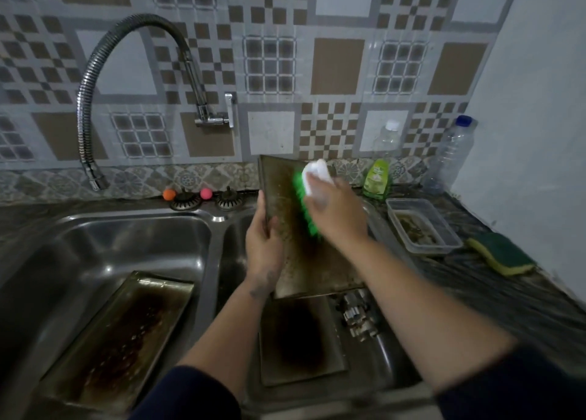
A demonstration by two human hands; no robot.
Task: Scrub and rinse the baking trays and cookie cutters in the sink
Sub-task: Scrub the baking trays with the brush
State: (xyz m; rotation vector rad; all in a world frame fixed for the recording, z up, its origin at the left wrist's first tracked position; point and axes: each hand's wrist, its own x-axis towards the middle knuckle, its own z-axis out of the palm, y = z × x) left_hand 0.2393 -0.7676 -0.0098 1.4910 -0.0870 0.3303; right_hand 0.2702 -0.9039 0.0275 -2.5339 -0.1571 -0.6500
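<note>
- Head view: the double-bowl stainless-steel sink has smooth, dully shining walls, and no water can be seen running from the ribbed flexible chrome tap that hangs over the left bowl.
- A rectangular metal baking tray with dark burnt patches leans in the left bowl; it looks unwashed.
- The tilted grey baking tray being scrubbed stands propped over the right bowl, its face speckled and grimy. I judge this scrubbing step to be under way, with rinsing still ahead.
- A second blackened flat tray lies beneath it in the right bowl, apparently still to do.
- The left hand grips the tilted tray's left edge, fingers curled around it.
- The right hand is closed on the white-backed brush with bright green bristles, the bristles pressed against the tray.
- The small shiny metal cookie cutters sit clustered in the right bowl beside the lower tray, untouched by either hand.
- Overall the task looks early.
</note>
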